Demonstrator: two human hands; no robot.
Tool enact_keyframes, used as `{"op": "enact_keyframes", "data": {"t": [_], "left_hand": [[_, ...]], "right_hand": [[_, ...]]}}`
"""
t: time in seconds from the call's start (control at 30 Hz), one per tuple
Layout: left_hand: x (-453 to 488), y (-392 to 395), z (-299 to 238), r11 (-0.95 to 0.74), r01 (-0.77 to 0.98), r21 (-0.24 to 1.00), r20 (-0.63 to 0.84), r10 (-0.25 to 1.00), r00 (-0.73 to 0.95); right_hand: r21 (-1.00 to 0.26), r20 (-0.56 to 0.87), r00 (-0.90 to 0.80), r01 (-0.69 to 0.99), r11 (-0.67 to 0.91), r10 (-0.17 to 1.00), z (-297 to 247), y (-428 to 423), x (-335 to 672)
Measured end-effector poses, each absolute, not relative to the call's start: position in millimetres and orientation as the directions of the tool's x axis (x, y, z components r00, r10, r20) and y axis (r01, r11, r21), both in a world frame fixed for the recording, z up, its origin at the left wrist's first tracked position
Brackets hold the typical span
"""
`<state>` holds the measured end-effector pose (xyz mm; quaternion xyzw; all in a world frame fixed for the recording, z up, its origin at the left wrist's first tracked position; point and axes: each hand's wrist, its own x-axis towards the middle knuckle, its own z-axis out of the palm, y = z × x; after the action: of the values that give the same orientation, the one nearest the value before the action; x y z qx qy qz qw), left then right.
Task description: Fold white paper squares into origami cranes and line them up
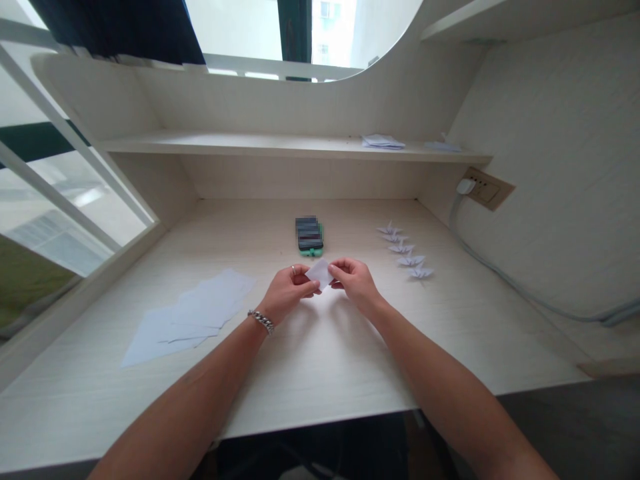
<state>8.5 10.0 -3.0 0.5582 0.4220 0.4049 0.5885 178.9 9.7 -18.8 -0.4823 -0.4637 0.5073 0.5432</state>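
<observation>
1. Several loose white sheets [200,310] lie overlapping at the left of the pale, wood-grained surface [320,373]; their exact number cannot be told.
2. One left hand [287,292], with one ring [293,270] and one silvery chain-link bracelet [261,321], has its grip closed on the left side of a small piece of paper [319,273].
3. One dark rectangular object [309,235] lies just beyond the hands, green showing along its right and near edges; its upper face is blurred.
4. One piece of paper, the small one, is between the two hands, over the middle of the surface. It is plain white and roughly diamond-shaped, one corner pointing to the back; any creases are too faint to tell.
5. One right hand [357,280] has its grip pinched on the paper's right corner.
6. Two lots of white paper [383,142], the left one stacked, lie on the shelf [250,143] behind.
7. Five white folded paper cranes [401,249], pointed and small, form one slanting row.
8. One white plug [465,187], with a grey cable [520,287], sits in one beige wall socket [490,190].
</observation>
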Motion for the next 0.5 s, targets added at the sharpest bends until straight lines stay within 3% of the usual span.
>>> {"op": "enact_keyframes", "data": {"t": [0.33, 0.5], "left_hand": [[5.5, 13.9, -3.7, 0.033, -0.149, 0.988, 0.004, 0.971, 0.24], [6.5, 10.6, 1.9, -0.031, -0.006, 0.999, 0.032, 0.984, 0.175]], "right_hand": [[-0.984, 0.022, -0.038, -0.179, 0.015, 0.999, -10.5, 6.0, 182.2], [-0.989, 0.144, -0.071, 0.016, 0.145, 0.987, -17.2, 7.4, 184.5]]}}
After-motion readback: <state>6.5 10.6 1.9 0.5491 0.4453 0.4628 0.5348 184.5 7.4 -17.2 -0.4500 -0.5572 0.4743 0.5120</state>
